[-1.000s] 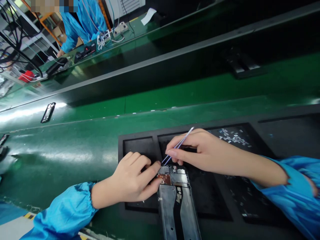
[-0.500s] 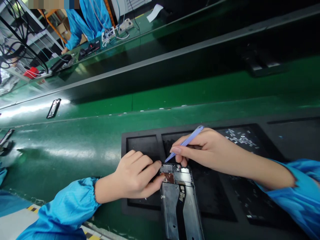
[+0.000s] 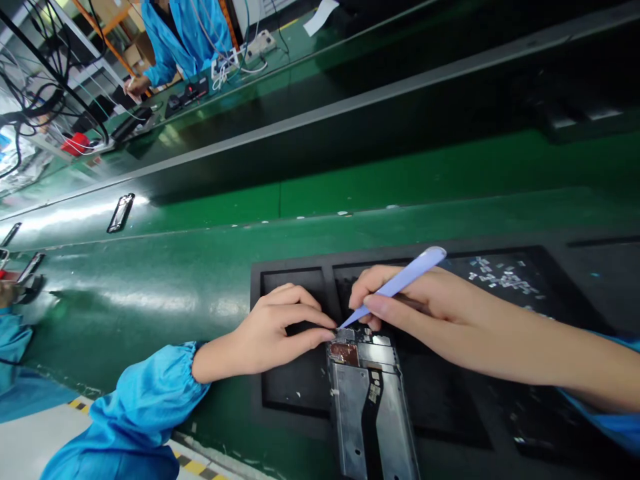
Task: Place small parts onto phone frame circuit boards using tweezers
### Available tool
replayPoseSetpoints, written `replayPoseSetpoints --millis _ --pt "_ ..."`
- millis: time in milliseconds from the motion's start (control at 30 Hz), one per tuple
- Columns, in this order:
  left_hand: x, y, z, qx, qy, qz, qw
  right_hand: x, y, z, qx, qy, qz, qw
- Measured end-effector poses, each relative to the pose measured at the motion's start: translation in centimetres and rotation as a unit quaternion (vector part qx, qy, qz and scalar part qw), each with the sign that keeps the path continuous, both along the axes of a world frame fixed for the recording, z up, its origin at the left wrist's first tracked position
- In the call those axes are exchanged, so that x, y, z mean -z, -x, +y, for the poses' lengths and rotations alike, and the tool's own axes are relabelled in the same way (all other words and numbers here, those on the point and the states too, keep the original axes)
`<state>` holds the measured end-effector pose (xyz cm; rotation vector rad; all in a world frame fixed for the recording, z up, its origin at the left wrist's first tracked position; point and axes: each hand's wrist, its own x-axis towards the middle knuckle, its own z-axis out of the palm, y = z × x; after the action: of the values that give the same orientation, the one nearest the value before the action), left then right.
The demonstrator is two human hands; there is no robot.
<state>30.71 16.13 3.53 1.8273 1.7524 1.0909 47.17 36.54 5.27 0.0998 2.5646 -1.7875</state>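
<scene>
The right hand (image 3: 430, 310) pinches a pale blue spudger (image 3: 403, 282) between thumb and fingers, its tip touching the top end of a phone frame (image 3: 373, 407), just below the fingertips. The left hand's (image 3: 270, 327) fingers lie close together, their tips against that end, though whether they grip it is unclear. A black tray (image 3: 295, 393) lies beneath, with metal pieces (image 3: 500, 277) beyond the right fingers.

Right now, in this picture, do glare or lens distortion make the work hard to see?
Head view: glare lies along the green belt at left, the wide lens bends the belt's long edges, and the metal frame still looks sharp, with no clear blur.
</scene>
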Motion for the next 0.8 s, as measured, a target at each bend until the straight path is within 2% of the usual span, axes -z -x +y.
replayPoseSetpoints --millis 100,200,333,467,567,667,800 --pt "0.3 -0.1 -0.2 -0.016 -0.014 0.019 1.0 0.2 -0.5 0.1 0.03 -0.062 0.023 0.997" --pt "0.4 -0.3 -0.5 -0.025 -0.019 0.052 0.998 -0.1 -0.5 0.1 0.014 -0.107 0.05 0.993" --pt "0.4 -0.5 -0.9 -0.025 -0.035 0.155 0.987 -0.6 -0.1 -0.1 -0.043 -0.098 0.059 0.992" --pt "0.4 -0.7 -1.1 -0.016 -0.064 0.238 0.969 -0.4 -0.2 -0.7 -0.027 -0.106 0.076 0.991" --pt "0.2 -1.0 -1.1 -0.016 -0.084 0.292 0.953 0.0 -0.4 -1.0 -0.042 -0.116 0.09 0.988" --pt "-0.1 -1.2 -1.0 -0.01 -0.095 0.324 0.941 0.4 -0.5 -0.9 -0.077 -0.137 0.089 0.984" --pt "-0.2 -1.4 -0.8 0.002 -0.087 0.336 0.938 0.6 -0.6 -0.6 -0.083 -0.134 0.066 0.985"
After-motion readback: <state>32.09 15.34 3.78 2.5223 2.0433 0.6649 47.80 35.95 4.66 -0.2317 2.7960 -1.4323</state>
